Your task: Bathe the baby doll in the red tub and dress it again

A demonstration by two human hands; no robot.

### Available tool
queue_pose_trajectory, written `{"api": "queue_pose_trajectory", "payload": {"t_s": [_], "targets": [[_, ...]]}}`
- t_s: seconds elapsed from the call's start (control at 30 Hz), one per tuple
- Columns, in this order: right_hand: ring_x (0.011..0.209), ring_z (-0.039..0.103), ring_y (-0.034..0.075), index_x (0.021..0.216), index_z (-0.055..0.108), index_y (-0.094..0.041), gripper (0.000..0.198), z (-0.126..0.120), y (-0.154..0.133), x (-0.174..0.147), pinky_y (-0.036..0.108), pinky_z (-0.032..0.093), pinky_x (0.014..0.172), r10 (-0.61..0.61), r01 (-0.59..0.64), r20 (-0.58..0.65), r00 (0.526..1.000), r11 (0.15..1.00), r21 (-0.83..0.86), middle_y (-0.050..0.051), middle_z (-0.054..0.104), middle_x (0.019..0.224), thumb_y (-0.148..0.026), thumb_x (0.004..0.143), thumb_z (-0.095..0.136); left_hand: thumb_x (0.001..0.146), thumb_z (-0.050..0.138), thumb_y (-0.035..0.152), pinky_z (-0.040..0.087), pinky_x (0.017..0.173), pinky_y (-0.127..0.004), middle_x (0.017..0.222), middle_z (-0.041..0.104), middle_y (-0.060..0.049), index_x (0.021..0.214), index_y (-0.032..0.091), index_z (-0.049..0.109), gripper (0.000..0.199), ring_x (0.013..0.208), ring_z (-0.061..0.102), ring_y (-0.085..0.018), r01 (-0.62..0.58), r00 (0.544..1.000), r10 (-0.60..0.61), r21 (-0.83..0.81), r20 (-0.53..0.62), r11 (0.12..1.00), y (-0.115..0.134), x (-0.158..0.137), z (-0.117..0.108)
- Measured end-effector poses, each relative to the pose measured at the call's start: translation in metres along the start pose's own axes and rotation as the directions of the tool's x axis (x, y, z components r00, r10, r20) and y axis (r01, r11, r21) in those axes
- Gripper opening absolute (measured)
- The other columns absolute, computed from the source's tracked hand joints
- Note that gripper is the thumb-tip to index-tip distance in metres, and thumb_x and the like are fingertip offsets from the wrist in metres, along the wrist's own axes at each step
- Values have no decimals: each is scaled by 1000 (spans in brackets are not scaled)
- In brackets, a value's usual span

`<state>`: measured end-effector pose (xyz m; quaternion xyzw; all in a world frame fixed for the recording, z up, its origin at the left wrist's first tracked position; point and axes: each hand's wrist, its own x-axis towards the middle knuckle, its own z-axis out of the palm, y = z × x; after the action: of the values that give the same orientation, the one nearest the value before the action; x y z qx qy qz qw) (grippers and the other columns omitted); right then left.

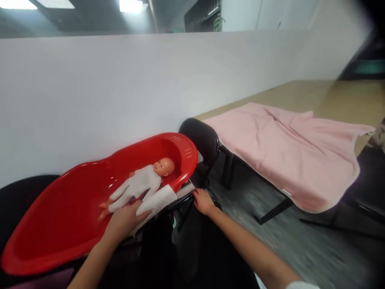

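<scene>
Cloth (164,198), white, draped over the near rim of the red tub (192,156) (a doll (147,176) lay inside), looked light and limp, best taken by its edge; the left hand (126,218) pinched it. Whether the right hand (203,202), by a black rail (179,203), gripped anything, I couldn't tell.

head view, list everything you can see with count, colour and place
tub: one, red, left of centre
doll: one, in white, lying in the tub
cloth: one, white, over the tub's near rim
chair: at least one, black, by the tub's right end
table: one, beige top, black legs, at right
blanket: one, pink, on the table
wall: one, white, behind the tub
floor: one, grey, lower right
lights: at least three, white, top left
legs: two, black-clad, bottom centre
left hand: one, bare, touching the cloth
right hand: one, bare, beside the tub's right end
</scene>
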<state>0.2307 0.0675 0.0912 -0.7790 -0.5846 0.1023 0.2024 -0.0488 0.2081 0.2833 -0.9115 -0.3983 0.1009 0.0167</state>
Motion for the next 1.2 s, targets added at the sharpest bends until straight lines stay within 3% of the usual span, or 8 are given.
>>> {"api": "queue_pose_trajectory", "payload": {"t_s": [0.13, 0.27, 0.43, 0.57, 0.77, 0.9, 1.03, 1.2], "targets": [[141, 33, 27, 140, 48, -10, 60, 24, -2, 74, 43, 27, 118, -133, 133, -37, 990, 991, 2, 16, 41, 151, -20, 82, 57, 93, 44, 45, 49, 74, -36, 122, 66, -11, 122, 26, 66, 40, 101, 65, -32, -12, 999, 10, 61, 42, 998, -9, 1, 7], [140, 34, 28, 133, 55, -9, 52, 45, -11, 103, 47, 20, 120, -174, 174, -71, 982, 985, 3, 18, 48, 145, -25, 84, 57, 82, 58, 33, 52, 71, -38, 138, 58, -5, 119, 37, 69, 39, 109, 61, -35, -46, 991, 28, 135, 128, 990, -20, -1, 11], [141, 31, 33, 134, 56, -13, 49, 55, -17, 110, 59, 11, 119, -117, 117, -60, 991, 993, -4, 17, 47, 146, -31, 88, 54, 76, 65, 29, 54, 68, -39, 146, 51, 0, 127, 45, 64, 53, 99, 64, -33, -78, 981, 22, 287, 191, 955, -22, -2, 13], [142, 27, 32, 137, 54, -17, 50, 60, -19, 112, 61, 5, 119, -95, 95, -67, 993, 995, -11, 14, 46, 148, -35, 91, 51, 79, 59, 19, 55, 65, -40, 148, 50, 3, 132, 50, 58, 62, 94, 66, -32, -128, 967, 10, 450, 255, 884, -21, -3, 15], [143, 26, 35, 143, 47, -15, 52, 72, -27, 132, 63, 12, 117, 110, -100, -123, 986, 992, 82, 17, 41, 151, -35, 95, 44, 85, 45, 7, 54, 62, -36, 155, 41, 4, 136, 55, 50, 69, 88, 67, -27, -154, 978, 60, 490, 201, 858, -28, -7, 23], [142, 29, 32, 146, 40, -13, 51, 75, -35, 145, 61, 13, 117, 253, -236, -130, 959, 963, 132, 18, 43, 149, -23, 97, 32, 86, 47, 11, 54, 63, -39, 152, 44, -2, 134, 48, 57, 61, 97, 65, -32, -182, 977, 107, 459, 186, 870, -28, -9, 22], [131, 39, 33, 139, 46, -10, 53, 65, -37, 133, 57, 24, 113, 254, -242, -160, 954, 966, 94, 19, 51, 138, -36, 93, 47, 89, 40, 9, 55, 67, -39, 150, 45, -4, 135, 48, 56, 62, 102, 64, -32, -168, 981, 94, 494, 172, 853, -25, -7, 18], [121, 43, 34, 142, 38, -6, 85, 48, -28, 97, 52, 35, 103, 213, -216, -124, 969, 976, -12, 23, 51, 134, -48, 76, 71, 91, 42, 11, 55, 84, -42, 149, 46, 0, 136, 49, 54, 60, 110, 62, -30, -197, 975, 121, 468, 188, 861, -28, -4, 19]]}}
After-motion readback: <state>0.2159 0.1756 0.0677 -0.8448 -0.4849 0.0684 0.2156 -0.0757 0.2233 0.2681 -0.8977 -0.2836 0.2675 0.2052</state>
